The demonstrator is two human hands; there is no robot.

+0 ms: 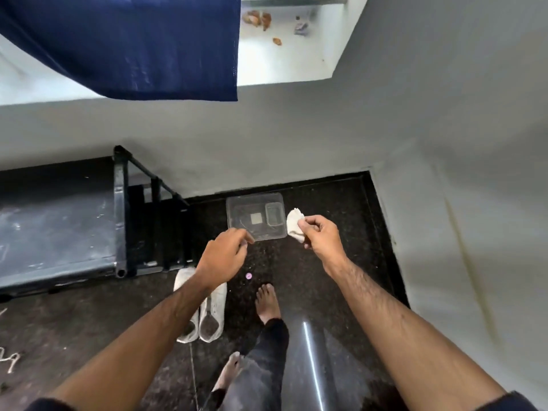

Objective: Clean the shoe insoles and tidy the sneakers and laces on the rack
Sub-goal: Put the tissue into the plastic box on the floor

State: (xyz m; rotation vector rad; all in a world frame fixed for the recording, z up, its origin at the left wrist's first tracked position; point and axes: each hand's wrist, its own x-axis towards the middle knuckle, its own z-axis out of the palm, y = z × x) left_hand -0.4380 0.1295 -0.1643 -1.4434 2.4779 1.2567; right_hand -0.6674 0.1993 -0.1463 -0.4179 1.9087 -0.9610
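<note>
The person stands on a dark speckled floor [311,262], both bare forearms reaching forward and down. The right hand [321,237] pinches a crumpled white cloth [295,225] between thumb and fingertips, its grip closed on the cloth, which hangs just at the right edge of a clear plastic container [255,216]. That container sits on the floor close against the grey wall [296,129], with a smaller clear tub inside it at the right and a small pale square near the middle. The left hand [225,258] hovers above the container's near left corner with the fingers curled loosely downward; it grasps nothing that can be seen, so its grip reads as released. Below the left forearm a pair of white sneakers [212,315] stands side by side on the floor, toes pointing away from the person, dark insides showing at the heels; the forearm hides part of them. To the left is the black metal rack [120,215], its top shelf dusty and scuffed. A pale lace [10,361] lies loose on the floor at the far left edge. A small pink dot [248,276] sits on the floor between the sneakers and a bare foot [267,301]. A dark blue cloth [133,46] hangs over the ledge above
</note>
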